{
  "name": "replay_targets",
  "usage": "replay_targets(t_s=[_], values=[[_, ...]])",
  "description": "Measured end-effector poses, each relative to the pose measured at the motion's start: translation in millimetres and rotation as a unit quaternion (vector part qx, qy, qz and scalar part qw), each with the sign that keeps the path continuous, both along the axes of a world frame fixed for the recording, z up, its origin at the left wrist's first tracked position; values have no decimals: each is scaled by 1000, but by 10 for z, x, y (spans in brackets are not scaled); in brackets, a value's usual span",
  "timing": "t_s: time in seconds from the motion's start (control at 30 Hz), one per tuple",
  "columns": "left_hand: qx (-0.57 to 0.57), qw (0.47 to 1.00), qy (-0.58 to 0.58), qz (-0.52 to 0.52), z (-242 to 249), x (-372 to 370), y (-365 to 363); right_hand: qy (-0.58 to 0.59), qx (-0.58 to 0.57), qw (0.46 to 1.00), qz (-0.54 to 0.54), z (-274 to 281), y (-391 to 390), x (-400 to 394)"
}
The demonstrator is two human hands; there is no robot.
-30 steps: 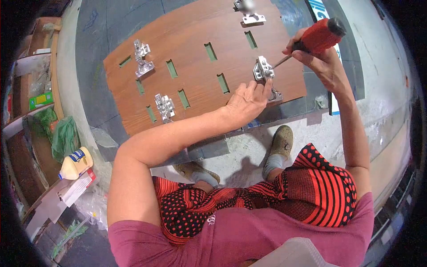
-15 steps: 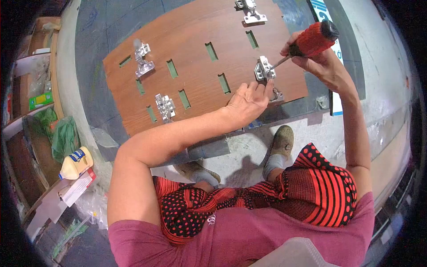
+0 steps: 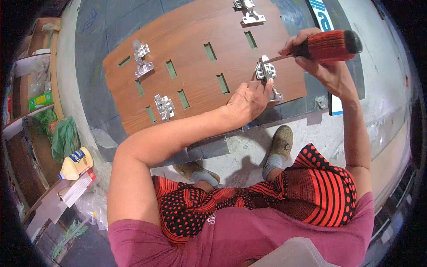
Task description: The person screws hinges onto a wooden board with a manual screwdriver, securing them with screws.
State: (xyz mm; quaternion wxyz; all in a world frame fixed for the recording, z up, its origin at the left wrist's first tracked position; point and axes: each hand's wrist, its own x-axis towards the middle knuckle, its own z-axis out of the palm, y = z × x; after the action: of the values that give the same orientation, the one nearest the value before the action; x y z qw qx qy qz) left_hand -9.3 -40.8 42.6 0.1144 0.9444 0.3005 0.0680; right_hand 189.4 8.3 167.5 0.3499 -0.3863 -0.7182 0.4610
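Note:
A red-and-black screwdriver [image 3: 329,46] is gripped in my right hand [image 3: 318,62]. Its shaft lies nearly level, and the tip meets the upper part of a metal cabinet hinge [image 3: 266,70]. From below, my left hand [image 3: 250,100] has its fingers bent against the lower part of this hinge, partly covering it. The hinge rests on a brown wooden board [image 3: 195,75] with several green-floored slots cut into it. Other hinges sit on the board: one at the top [image 3: 250,12], one at the left [image 3: 142,60] and one at the lower left [image 3: 164,107].
Beneath the board is a dark work surface [image 3: 95,89], with a white-and-blue lettered strip [image 3: 336,104] at its right. To the left stand wooden shelving [image 3: 55,75], a green bag [image 3: 66,140] and a cream-coloured bottle [image 3: 76,164] on its side.
My right hand has tilted the screwdriver flatter, its handle swinging right and down. The tip has shifted to the hinge's upper end. My left hand stays at the hinge.

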Motion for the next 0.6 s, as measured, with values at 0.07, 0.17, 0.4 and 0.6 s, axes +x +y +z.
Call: replay_targets(t_s=[0.07, 0.17, 0.4, 0.6], values=[[19, 999, 32, 9, -7, 19, -14, -10, -5, 1000, 11, -61, -9, -5], [12, 999, 34, 0, 22, 13, -11, -28, -20, 999, 31, -90, -8, -32], [44, 998, 49, -3, 8, 8, -18, -47, -67, 996, 41, -108, -46, -95], [104, 991, 79, -18, -43, 2, -27, -6, -39, 999, -21, -161, -69, -132]])
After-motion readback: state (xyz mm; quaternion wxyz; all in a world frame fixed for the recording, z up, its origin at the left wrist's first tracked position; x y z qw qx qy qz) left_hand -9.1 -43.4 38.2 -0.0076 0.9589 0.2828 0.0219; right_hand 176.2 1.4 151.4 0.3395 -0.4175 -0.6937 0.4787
